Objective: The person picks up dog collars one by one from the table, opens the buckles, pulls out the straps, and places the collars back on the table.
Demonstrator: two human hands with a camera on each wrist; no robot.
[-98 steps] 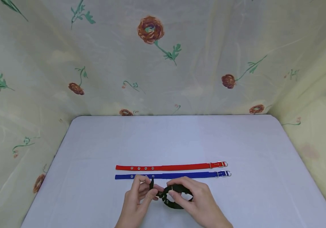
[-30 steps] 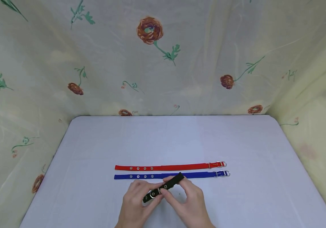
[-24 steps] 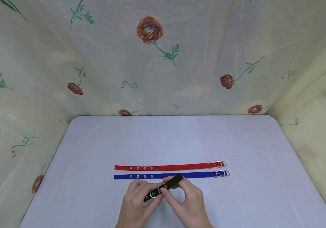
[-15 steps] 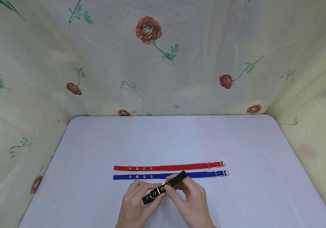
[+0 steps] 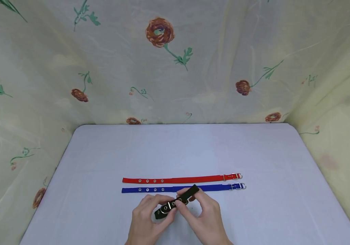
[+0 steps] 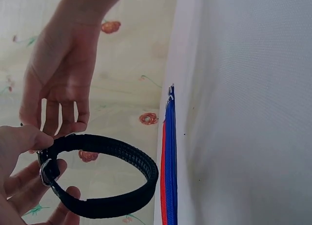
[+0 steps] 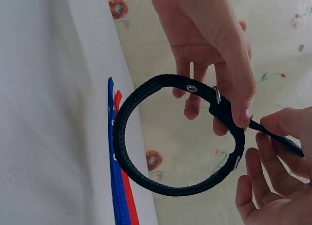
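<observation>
A black collar [image 5: 191,192] with metal eyelets and a buckle is held above the table, bent into a round loop. My left hand [image 5: 148,215] pinches it beside the buckle and D-ring. The strap's free end slants up to the right, pinched between thumb and fingers of my right hand [image 5: 204,215]. In the left wrist view the loop of the collar [image 6: 117,208] hangs open to one side of the fingers. From the right wrist, the tail runs out of the collar [image 7: 168,191] between the right fingertips. Behind the hands lies a blue collar [image 5: 214,187], partly covered by them.
A red collar [image 5: 197,179] lies straight, just beyond the blue one and parallel to it, buckle ends to the right. The white table [image 5: 175,149] ends at a floral curtain [image 5: 110,61] at the back and sides.
Earlier the left hand held the tail and the right hand the loop. The collar has since been turned; the left hand is now at the buckle, the right on the tail, shifting slightly.
</observation>
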